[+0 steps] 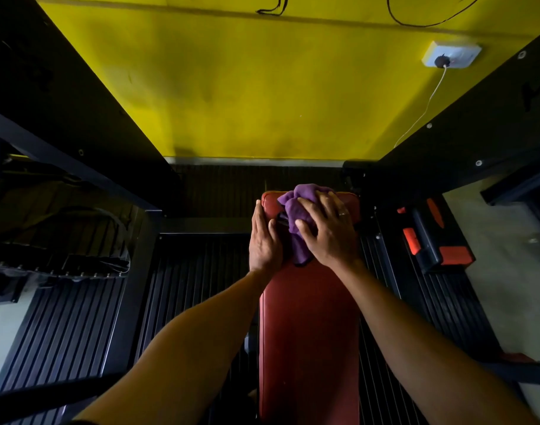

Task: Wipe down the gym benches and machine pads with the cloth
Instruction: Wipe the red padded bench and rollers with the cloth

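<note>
On the padded red bench (308, 317), right hand (327, 231) clutches bunched purple cloth (295, 210); left hand (264, 240) lies flat alongside.

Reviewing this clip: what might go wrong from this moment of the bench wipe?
1. The cloth is bunched under the right hand, so it touches only a small part of the bench. Strips may be missed.
2. The cloth sits at the bench's far end and might slip off behind it.
3. The left hand lies flat along the left edge and may block wiping there.
</note>
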A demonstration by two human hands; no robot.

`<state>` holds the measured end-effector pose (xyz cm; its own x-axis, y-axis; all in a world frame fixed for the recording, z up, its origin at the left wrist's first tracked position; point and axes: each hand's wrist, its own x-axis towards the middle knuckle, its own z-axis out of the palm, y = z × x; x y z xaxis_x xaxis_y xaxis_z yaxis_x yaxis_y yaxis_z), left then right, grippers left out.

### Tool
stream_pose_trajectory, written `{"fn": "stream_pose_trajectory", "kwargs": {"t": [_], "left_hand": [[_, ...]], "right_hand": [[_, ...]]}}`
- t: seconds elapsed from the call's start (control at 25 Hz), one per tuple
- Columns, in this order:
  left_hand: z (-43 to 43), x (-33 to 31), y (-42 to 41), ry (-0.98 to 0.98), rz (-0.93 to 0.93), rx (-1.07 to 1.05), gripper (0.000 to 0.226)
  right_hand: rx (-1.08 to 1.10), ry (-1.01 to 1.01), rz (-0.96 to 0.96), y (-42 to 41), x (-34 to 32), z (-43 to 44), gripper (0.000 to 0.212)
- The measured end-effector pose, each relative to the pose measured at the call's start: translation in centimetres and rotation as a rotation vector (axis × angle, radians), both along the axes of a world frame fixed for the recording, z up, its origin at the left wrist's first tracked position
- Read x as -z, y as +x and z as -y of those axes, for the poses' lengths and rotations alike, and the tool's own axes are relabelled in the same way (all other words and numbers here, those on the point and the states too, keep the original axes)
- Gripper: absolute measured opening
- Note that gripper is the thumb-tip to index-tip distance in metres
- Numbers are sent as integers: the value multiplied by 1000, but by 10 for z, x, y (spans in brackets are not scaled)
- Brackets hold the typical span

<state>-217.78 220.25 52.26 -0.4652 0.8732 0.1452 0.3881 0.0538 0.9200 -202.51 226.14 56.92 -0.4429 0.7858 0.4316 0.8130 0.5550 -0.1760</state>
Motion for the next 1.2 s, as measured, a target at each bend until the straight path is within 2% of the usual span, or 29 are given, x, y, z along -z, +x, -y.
{"fn": "stream_pose_trajectory", "kwargs": {"t": [0.12,0.24,0.32,0.48,0.56,0.72,0.96,1.2], "left_hand": [[-1,1,1,-1,9,-9,55],[1,11,-5,-6,-44,2,57],[1,16,-8,-3,-109,43,58],[3,3,-3,-24,16,42,62],[1,4,-4,-29,4,35,59],[2,3,-2,-30,28,38,57],[0,6,-3,-18,34,41,56],[1,5,-4,-7,59,53,68]], "right_hand": [[141,-3,-91,-36,-11,-16,42],[49,-2,-99,-69,-10,-9,41],[-35,16,-67,-59,-1,2,44],[-60,37,-92,-16,14,16,49],[-37,30,-102,-10,18,19,50],[71,47,-141,-23,20,27,46],[92,85,-162,-26,23,27,46],[164,-15,-179,-63,2,8,47]]}}
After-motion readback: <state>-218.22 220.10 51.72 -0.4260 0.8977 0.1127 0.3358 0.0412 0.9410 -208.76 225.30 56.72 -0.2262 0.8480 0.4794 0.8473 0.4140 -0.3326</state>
